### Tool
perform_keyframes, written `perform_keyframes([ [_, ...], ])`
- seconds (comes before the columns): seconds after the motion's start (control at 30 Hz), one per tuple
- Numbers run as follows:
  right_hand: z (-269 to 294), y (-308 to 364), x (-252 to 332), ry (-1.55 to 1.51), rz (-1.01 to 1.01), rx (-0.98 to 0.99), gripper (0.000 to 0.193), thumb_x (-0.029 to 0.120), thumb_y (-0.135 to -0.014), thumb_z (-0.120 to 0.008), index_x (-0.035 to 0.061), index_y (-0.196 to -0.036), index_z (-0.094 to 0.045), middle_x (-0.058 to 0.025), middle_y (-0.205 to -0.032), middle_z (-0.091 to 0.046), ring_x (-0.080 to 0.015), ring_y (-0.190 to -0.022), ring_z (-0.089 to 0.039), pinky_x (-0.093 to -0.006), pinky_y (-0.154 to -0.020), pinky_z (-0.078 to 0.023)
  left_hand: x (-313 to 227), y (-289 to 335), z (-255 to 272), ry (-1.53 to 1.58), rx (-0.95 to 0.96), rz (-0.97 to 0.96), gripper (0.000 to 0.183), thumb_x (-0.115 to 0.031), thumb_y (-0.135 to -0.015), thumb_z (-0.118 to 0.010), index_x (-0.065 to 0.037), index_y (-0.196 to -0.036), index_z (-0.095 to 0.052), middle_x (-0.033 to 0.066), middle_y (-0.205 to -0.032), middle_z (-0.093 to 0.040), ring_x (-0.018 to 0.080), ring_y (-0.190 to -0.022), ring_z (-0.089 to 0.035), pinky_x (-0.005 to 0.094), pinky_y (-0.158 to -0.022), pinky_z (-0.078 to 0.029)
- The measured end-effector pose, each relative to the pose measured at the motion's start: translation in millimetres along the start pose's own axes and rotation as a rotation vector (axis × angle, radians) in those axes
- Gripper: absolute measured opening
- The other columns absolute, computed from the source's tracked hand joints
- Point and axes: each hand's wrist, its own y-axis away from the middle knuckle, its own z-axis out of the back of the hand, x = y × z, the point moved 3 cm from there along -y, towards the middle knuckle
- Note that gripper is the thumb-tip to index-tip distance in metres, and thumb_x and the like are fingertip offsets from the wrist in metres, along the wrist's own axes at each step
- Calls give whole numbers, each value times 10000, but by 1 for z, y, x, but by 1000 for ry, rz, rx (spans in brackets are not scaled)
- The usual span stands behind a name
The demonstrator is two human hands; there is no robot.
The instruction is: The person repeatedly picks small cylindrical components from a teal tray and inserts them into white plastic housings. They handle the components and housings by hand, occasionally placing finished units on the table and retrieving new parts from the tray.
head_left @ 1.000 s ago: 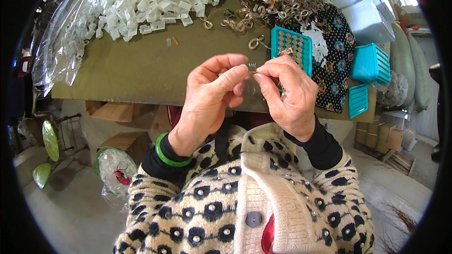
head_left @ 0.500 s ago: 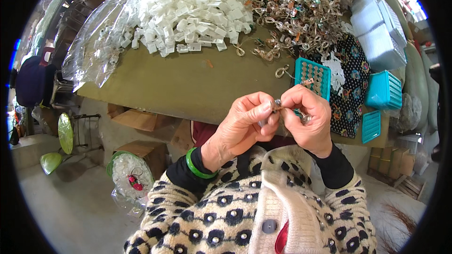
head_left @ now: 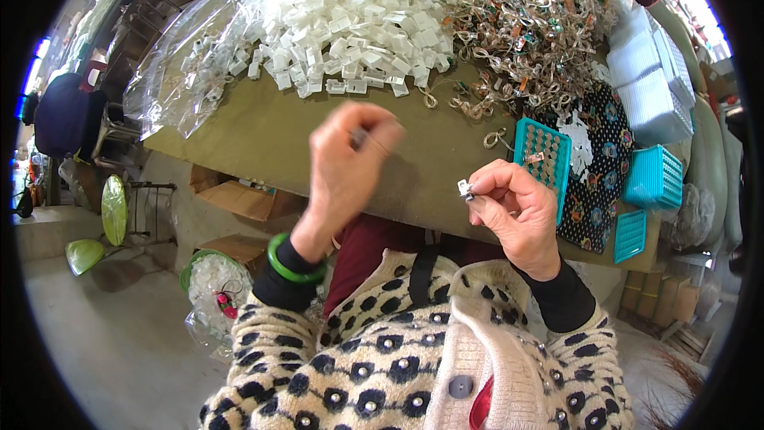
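My left hand [head_left: 346, 163], wearing a green bangle [head_left: 298, 264], is over the left-middle of the table, smeared by motion. Its fingers are curled closed around something greyish that I cannot make out. Nearer the table's front edge, my right hand [head_left: 521, 215] pinches a small white piece [head_left: 465, 188] with a dark part under it between thumb and forefinger. Just beyond that hand lies a teal tray [head_left: 520, 137] with rows of round cells, a small copper-coloured piece [head_left: 534, 158] on it. A loose coil of pale cord [head_left: 495, 139] rests left of the tray.
A heap of translucent white plastic pieces [head_left: 358, 24] covers the table's far middle, with clear plastic film [head_left: 171, 87] to its left. Tangled cords [head_left: 533, 40] are piled far right. Stacked white trays [head_left: 649, 95] and teal trays [head_left: 652, 179] stand along the right side, beside a dark patterned cloth [head_left: 601, 199].
My hands were together over the table's front edge, fingers meeting at a small piece. Now they are apart: the left has swung left and away from me; the right holds the white piece.
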Motion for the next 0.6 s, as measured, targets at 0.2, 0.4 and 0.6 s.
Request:
perform_keyframes([
  [0.2, 0, 5, -10, -239, -189, 12, 86, -17, -931, -613, -15, -1008, -576, -55, -898, -606, -98, -701, -578, -243, -652, -498, 48, -43, 31, -890, -41, -135, 86, -45, -859, -633, -26, -941, -652, 115, -958, -570, 327, -852, -597, 417, -743, -480],
  [0.4, -1, 3, -15, -408, -245, 2, 110, 52, -963, -606, -9, -1046, -568, -28, -826, -596, -74, -689, -570, -214, -651, -488, 38, -22, 21, -521, 5, -243, 74, -8, -848, -653, -4, -905, -606, 119, -986, -618, 270, -845, -610, 352, -749, -488],
  [0.6, -9, -8, -14, -407, -88, 6, 105, 24, -961, -585, 8, -1061, -558, -113, -1039, -605, -117, -686, -553, -293, -648, -503, -3, 14, -36, 293, 50, 99, 275, 37, -785, -735, -33, -1025, -621, 6, -890, -589, 99, -781, -560, 243, -677, -462],
])
